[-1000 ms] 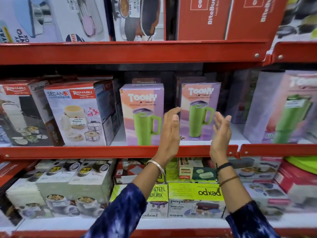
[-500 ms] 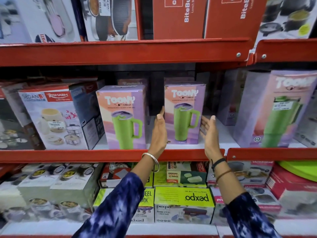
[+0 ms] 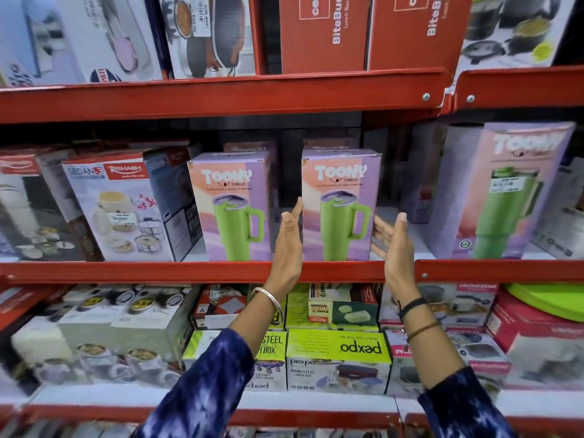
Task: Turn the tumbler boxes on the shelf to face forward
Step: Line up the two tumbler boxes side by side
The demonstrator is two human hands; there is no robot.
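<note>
Three purple-and-peach Toony tumbler boxes with a green tumbler picture stand on the middle red shelf [image 3: 189, 271]. The left box [image 3: 232, 205] and the middle box [image 3: 339, 205] show their fronts. The right box [image 3: 502, 191] is larger in view and angled slightly. My left hand [image 3: 289, 241] is held flat and upright at the middle box's left edge. My right hand [image 3: 393, 245] is spread at that box's lower right corner. Neither hand closes on the box; contact cannot be told.
A white Rishabh Sedan lunch-carrier box [image 3: 123, 207] stands left of the tumbler boxes. More purple boxes sit behind in the dark back row. Red BiteBuddy boxes [image 3: 325, 30] fill the shelf above. Green Pexpo lunch boxes [image 3: 338, 358] lie on the shelf below.
The view has shifted right and closer to the shelf. Both hands have dropped lower and moved in beside the middle tumbler box, one on each side.
</note>
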